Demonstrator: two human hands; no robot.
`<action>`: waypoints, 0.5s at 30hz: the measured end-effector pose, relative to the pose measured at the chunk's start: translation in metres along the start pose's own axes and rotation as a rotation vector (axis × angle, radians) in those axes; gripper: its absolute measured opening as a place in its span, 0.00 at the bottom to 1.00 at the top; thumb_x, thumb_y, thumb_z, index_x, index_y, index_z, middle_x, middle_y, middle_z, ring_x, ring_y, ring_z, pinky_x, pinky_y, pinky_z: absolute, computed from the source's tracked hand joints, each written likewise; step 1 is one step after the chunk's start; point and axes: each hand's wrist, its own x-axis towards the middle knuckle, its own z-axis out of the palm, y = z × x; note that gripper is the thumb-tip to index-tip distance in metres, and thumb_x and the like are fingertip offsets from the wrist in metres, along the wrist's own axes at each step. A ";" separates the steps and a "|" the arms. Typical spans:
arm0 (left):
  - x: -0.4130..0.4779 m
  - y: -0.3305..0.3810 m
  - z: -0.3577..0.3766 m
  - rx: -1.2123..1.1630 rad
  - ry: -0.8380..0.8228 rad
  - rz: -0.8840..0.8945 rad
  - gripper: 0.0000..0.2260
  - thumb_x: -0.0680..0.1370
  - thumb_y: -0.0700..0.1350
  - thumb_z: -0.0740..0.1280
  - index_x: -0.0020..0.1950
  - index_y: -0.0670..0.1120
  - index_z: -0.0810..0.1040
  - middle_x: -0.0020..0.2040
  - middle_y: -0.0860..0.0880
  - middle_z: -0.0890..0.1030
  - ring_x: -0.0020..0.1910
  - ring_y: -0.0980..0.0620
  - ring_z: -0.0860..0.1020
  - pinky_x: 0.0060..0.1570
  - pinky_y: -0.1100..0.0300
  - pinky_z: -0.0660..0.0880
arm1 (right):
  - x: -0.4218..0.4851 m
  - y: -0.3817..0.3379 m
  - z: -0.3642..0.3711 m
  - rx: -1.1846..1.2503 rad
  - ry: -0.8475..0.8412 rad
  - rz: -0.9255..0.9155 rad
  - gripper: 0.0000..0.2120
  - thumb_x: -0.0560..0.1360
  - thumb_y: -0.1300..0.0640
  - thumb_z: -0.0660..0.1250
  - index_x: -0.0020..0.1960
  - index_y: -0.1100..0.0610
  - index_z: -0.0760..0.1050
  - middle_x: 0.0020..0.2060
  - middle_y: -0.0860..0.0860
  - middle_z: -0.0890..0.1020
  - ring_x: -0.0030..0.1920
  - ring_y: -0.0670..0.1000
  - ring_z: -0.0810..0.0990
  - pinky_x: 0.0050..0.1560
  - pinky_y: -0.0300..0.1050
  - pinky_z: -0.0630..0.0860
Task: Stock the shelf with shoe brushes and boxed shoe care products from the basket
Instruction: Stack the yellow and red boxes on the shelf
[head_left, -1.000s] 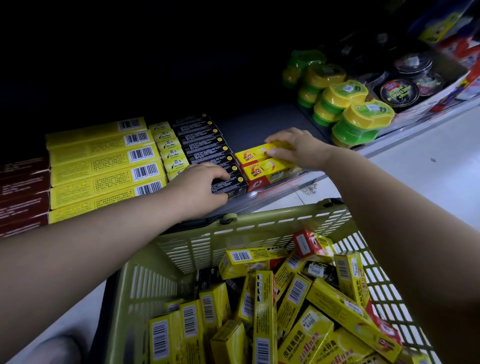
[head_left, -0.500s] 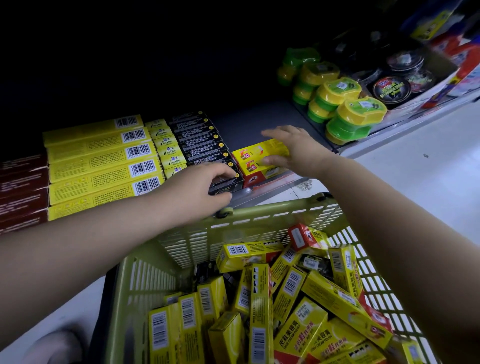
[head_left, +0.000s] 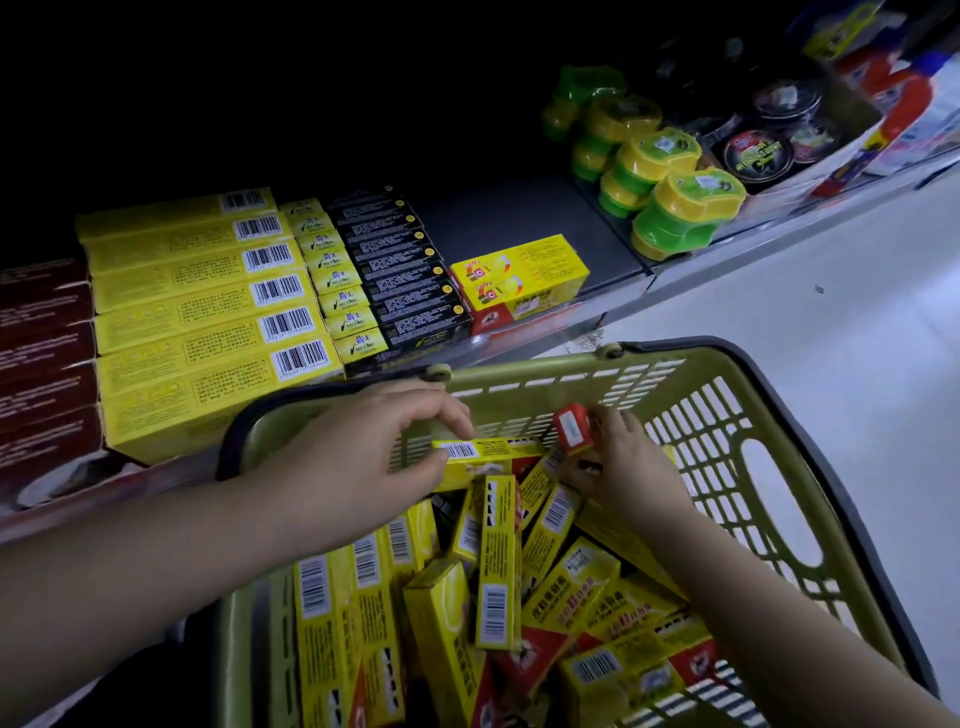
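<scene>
We've got room on the shelf just R of the yellow/red stack, so that's our slot. The basket sits below the shelf front, packed w/ loose yellow boxes at all angles. L hand: thumb + fingers pinch the barcode end of a yellow box by the far wall. R hand: fingers wrapped round a red-ended box, stood on end. We'd lift both straight up clear of neighbours, match the stack's orientation, and set down w/o shoving it.
</scene>
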 end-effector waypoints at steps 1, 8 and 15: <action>-0.003 0.000 0.001 -0.028 -0.007 -0.016 0.07 0.72 0.52 0.63 0.48 0.63 0.76 0.56 0.70 0.74 0.62 0.75 0.65 0.56 0.78 0.58 | 0.002 0.000 0.002 -0.006 0.016 0.006 0.30 0.70 0.41 0.68 0.66 0.54 0.65 0.59 0.53 0.74 0.54 0.57 0.77 0.46 0.49 0.74; -0.019 0.001 0.008 -0.359 -0.109 -0.272 0.08 0.76 0.52 0.64 0.52 0.58 0.79 0.51 0.63 0.81 0.51 0.69 0.76 0.48 0.73 0.72 | -0.055 -0.024 -0.041 0.325 0.262 -0.366 0.25 0.67 0.56 0.72 0.63 0.48 0.75 0.52 0.45 0.82 0.47 0.45 0.80 0.42 0.36 0.73; -0.029 0.013 0.039 -1.035 -0.253 -0.818 0.19 0.66 0.53 0.67 0.51 0.41 0.80 0.45 0.43 0.85 0.44 0.49 0.83 0.44 0.56 0.80 | -0.112 -0.066 -0.017 0.708 -0.064 -0.564 0.27 0.67 0.67 0.72 0.63 0.49 0.75 0.56 0.48 0.72 0.61 0.41 0.70 0.60 0.34 0.68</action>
